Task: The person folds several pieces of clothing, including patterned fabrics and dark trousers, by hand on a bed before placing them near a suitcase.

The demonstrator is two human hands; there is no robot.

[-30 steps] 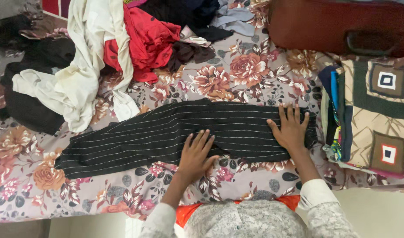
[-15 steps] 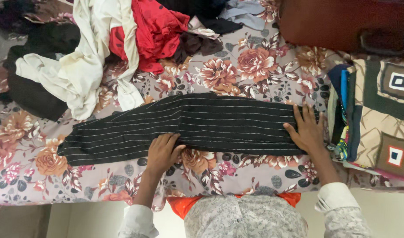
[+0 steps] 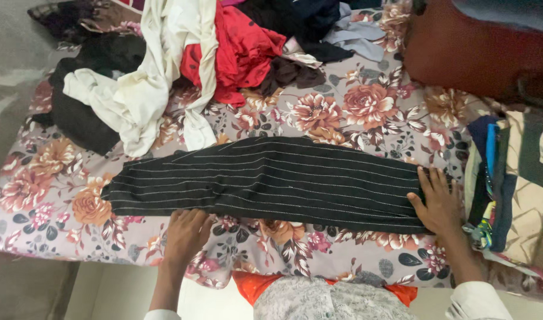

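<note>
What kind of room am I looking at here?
Most likely a bedroom at home. The black striped garment lies on a bed with a floral sheet, a heap of loose clothes sits at the far side, and a stack of folded fabrics lies by the right hand.

Soft, even daylight, faint shadows, no glare; slight motion blur throughout.

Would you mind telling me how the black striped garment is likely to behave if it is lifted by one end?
The black striped garment would probably droop, since it lies flat and follows the floral bedsheet. It seems light, being thin. The right hand rests flat on its end.
</note>
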